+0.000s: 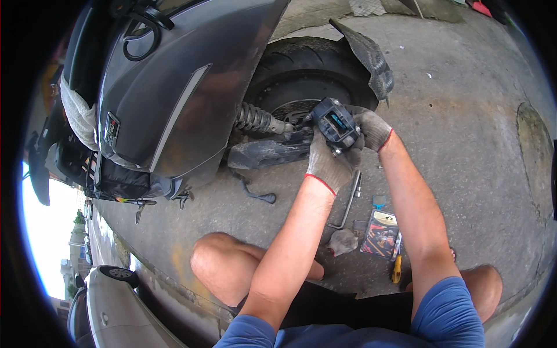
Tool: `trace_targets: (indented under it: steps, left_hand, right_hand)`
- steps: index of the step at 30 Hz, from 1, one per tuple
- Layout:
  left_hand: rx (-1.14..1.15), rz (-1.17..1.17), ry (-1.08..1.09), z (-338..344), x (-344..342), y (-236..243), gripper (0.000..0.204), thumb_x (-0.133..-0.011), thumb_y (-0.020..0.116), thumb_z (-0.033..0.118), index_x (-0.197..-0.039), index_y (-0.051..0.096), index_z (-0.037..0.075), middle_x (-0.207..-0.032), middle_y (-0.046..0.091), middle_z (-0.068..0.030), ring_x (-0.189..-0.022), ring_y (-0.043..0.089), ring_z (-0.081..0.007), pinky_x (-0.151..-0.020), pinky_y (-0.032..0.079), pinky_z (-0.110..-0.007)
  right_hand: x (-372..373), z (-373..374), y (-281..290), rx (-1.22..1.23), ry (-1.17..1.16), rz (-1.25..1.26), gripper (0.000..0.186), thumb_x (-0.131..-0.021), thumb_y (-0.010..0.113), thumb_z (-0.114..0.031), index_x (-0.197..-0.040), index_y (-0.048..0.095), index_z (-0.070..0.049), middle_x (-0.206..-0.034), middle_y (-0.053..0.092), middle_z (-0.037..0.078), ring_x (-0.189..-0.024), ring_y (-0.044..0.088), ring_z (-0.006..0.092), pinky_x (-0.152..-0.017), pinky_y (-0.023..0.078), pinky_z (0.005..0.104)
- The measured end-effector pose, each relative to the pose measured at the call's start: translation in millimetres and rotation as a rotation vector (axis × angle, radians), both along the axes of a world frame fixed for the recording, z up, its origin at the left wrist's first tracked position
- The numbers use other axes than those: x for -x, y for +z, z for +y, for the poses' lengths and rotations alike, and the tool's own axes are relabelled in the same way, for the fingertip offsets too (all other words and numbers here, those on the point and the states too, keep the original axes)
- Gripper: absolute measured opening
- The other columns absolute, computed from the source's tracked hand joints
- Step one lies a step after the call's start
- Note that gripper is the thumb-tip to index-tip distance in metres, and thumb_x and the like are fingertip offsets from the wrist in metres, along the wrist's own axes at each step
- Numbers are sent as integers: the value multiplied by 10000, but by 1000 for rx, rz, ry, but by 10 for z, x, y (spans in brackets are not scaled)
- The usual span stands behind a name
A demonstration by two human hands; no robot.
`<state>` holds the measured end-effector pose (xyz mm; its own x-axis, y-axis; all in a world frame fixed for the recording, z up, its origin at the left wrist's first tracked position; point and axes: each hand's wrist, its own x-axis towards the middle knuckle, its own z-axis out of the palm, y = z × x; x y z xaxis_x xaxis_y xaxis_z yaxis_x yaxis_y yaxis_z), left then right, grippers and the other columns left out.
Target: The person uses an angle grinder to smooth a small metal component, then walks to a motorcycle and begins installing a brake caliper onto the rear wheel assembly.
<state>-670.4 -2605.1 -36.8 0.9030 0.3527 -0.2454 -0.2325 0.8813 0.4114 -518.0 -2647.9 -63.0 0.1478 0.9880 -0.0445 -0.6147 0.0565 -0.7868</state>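
Both my hands, in grey knit gloves with red cuffs, hold a black brake caliper [336,123] with a slot showing blue-green inside. My left hand [329,159] grips it from below, fingers closed around its near side. Against its right side, my right hand [373,127] is closed, its fingertips partly hidden. Just behind the caliper are the scooter's rear wheel [307,66] and the edge of a brake disc [296,108]. A coil-spring shock absorber [259,118] and a scuffed black cover [268,153] lie to its left.
On the concrete before me lie an L-shaped wrench [349,200], a blue piece [379,201], a printed packet [380,234], a yellow-handled tool [397,269] and a crumpled pale rag or bag [343,241]. The scooter's dark body panel [191,87] fills the left. A car [119,307] stands lower left.
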Motion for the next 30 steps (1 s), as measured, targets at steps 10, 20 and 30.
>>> trace_targets:
  steps: [10,20,30]
  left_hand:
    - [26,69,37,-39,-28,-5,574,-992,420,568,-1120,645,55,-931,715,-111,-762,721,-220,-557,596,-283]
    - [-29,131,113,-104,-22,43,607,-991,387,619,-1088,658,85,-903,702,-61,-750,705,-187,-517,573,-253]
    - [-34,139,88,-108,-30,51,647,-997,344,633,-1051,663,73,-869,704,-76,-719,707,-205,-511,577,-266]
  right_hand:
    - [-8,0,-49,63,-94,-16,478,-828,453,104,-1291,561,50,-1149,670,170,-949,698,197,-847,587,321]
    - [25,-1,-87,58,-113,75,443,-826,484,131,-1253,584,62,-1110,684,182,-911,713,215,-815,605,338]
    - [-23,-35,-115,38,-89,111,447,-842,475,123,-1276,566,66,-1156,673,183,-950,707,223,-862,593,339]
